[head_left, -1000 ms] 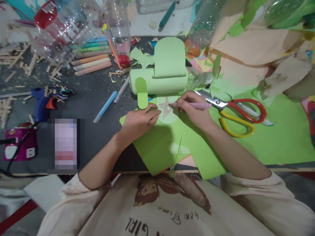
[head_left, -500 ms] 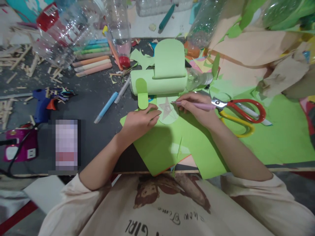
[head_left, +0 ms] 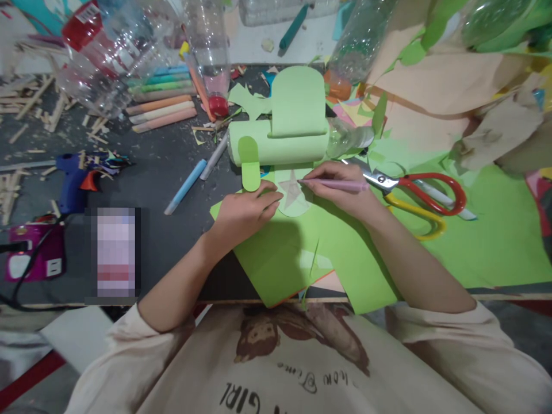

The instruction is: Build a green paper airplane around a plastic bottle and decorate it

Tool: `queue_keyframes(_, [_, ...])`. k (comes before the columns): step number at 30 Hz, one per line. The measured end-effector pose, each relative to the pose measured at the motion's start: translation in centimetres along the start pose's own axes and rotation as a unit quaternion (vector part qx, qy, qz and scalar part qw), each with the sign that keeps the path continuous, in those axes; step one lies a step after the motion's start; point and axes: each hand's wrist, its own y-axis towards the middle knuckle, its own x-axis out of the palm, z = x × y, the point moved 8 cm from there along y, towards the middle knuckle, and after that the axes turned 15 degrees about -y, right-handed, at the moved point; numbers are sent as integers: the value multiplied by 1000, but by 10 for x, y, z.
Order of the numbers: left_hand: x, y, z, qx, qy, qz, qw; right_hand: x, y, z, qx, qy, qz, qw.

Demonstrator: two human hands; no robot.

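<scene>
The right hand (head_left: 340,192) grips a pink pen (head_left: 334,184), its tip on the star (head_left: 292,191) just left of its fingers. The left hand (head_left: 245,210) lies flat, seemingly pinning the green paper (head_left: 280,259); if it lifts, the sheet could slide and spoil the line.

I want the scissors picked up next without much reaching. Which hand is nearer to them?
Right. The right hand lies just beside the scissors' blades, holding a pink pen. The left hand rests farther off, across the green paper.

Scissors (head_left: 414,198) x1, glue gun (head_left: 73,178) x1, star cutout (head_left: 291,192) x1, clear bottles approx 4, chalk sticks approx 6.
</scene>
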Motion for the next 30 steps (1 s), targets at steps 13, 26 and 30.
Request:
queue_keyframes(13, [2,1,-1,-4,-4,-10,1000,5,-1,4,34,17,-41,998])
queue_keyframes(26, [-1,0,1,7,-3,5,1000,-6,-13,9,41,82,54,994])
queue_keyframes(30, [0,0,0,1,-2,-4,1000,-3,-24,8,46,71,69,994])
